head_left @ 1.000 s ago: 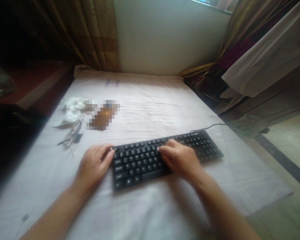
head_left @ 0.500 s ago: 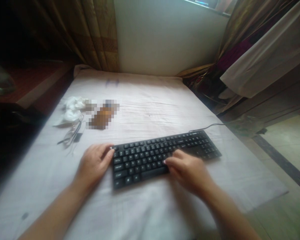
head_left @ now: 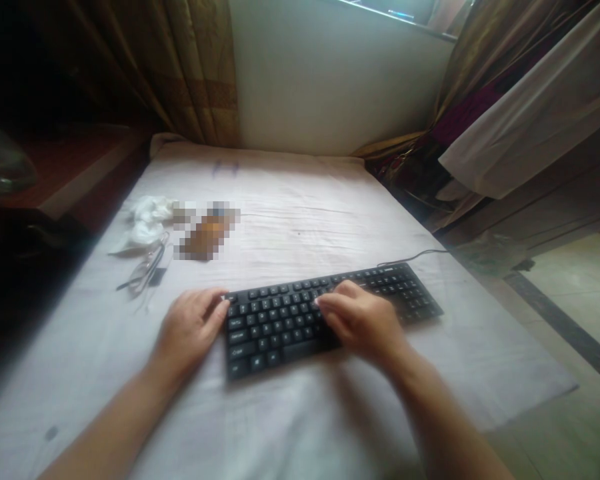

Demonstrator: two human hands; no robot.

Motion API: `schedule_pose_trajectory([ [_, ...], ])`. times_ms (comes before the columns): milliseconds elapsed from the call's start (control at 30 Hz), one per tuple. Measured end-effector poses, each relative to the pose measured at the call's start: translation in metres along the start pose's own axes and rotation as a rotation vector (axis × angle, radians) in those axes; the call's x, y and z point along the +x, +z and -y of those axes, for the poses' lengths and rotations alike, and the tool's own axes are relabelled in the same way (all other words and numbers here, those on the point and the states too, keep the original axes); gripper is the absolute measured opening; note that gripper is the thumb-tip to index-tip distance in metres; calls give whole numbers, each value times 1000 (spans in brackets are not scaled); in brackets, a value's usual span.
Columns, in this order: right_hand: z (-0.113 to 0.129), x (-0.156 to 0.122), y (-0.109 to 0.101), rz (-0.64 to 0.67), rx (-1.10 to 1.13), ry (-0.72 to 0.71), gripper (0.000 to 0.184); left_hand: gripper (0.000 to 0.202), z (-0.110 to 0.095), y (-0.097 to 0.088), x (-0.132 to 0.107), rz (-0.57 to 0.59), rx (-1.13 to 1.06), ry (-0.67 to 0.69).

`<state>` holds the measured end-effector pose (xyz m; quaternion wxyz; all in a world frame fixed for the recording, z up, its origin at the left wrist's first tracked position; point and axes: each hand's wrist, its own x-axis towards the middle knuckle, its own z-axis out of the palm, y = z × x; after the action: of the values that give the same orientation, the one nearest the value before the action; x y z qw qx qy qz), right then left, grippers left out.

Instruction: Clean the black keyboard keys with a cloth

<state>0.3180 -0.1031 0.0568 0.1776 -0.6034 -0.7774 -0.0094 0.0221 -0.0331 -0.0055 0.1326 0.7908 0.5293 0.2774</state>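
Observation:
A black keyboard (head_left: pixel 300 313) lies on a white sheet (head_left: pixel 300 220), its cable (head_left: pixel 410 256) running off to the right. My left hand (head_left: pixel 190 330) lies flat on the sheet, fingers stretched out, its thumb against the keyboard's left end. My right hand (head_left: pixel 360 320) rests on the middle keys, fingers bent and pressed together with the tips on the upper rows. Whatever may be under those fingers is hidden.
At the far left of the sheet lie crumpled white tissue (head_left: pixel 145 220), a pair of glasses (head_left: pixel 143 272) and a blurred brown object (head_left: pixel 207 230). Curtains (head_left: pixel 200 73) hang behind. The sheet's right edge (head_left: pixel 530 373) drops to a tiled floor.
My right hand slid down to the keyboard's lower rows, then back up to the upper rows. My left hand and the keyboard stayed in place.

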Motion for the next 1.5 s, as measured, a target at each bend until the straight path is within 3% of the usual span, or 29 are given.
schedule_pose_trajectory([
  [233, 12, 10, 12, 158, -74, 56, 19, 41, 1, 0, -1, 7, -10, -6],
  [833, 10, -37, 1, 138, 29, 36, 23, 40, 4, 2, -1, -3, 10, 24],
  [1033, 13, -21, -6, 123, 27, 33, 18, 40, 4, 3, -1, 1, 8, 26],
  [1167, 18, 1, 1, 88, -4, 71, 19, 41, 3, 3, -1, -6, 7, 26],
  [1333, 29, 21, 12, 201, -64, 135, 20, 40, 3, 3, -2, -8, 2, 26],
  [1500, 32, 14, 13, 236, -59, 118, 20, 38, 3, 2, -2, -4, 6, 35],
])
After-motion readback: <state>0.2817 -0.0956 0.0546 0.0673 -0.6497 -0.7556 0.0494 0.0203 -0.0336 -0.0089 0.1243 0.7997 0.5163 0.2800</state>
